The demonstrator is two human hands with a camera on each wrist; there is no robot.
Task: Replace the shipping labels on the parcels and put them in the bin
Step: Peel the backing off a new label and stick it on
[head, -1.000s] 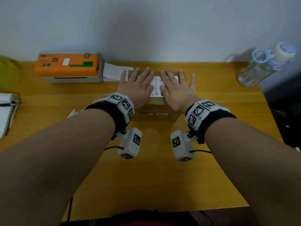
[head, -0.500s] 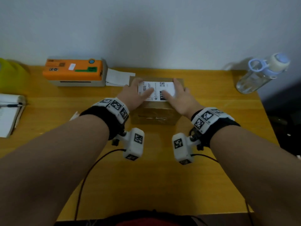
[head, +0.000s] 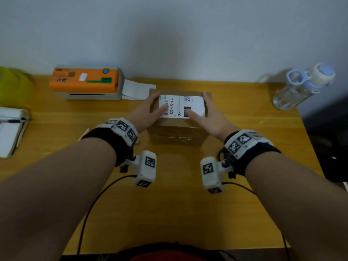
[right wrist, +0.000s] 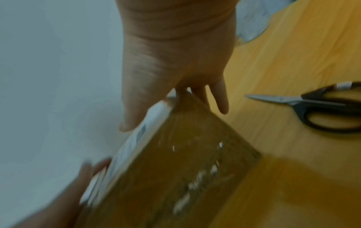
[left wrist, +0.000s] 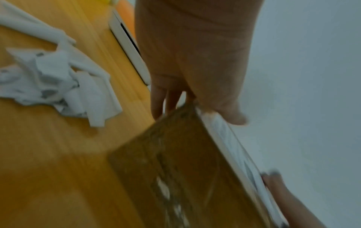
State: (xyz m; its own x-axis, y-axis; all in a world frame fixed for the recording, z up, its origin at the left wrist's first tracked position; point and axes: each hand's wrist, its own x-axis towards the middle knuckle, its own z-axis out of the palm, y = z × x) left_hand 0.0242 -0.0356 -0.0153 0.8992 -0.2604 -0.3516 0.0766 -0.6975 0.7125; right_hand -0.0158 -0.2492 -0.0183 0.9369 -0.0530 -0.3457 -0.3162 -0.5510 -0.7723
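Observation:
A brown cardboard parcel (head: 178,133) stands on the wooden table (head: 169,194) near the wall, a white shipping label (head: 181,106) with a barcode flat on its top. My left hand (head: 153,108) holds the parcel's left edge, thumb on the label and fingers (left wrist: 158,101) down the side. On the right edge my right hand (head: 205,112) holds on the same way, its thumb on the label's dark patch and fingers (right wrist: 220,98) along the side. Both wrist views are blurred.
An orange label printer (head: 84,81) stands at the back left with blank label paper (head: 137,89) beside it. Crumpled label scraps (left wrist: 58,77) lie left of the parcel and black scissors (right wrist: 322,108) to its right. A water bottle (head: 301,87) stands back right and a notebook (head: 9,129) far left.
Both hands slid outward from lying flat over the label to the parcel's left and right edges. The label is uncovered, with only the thumbs on it.

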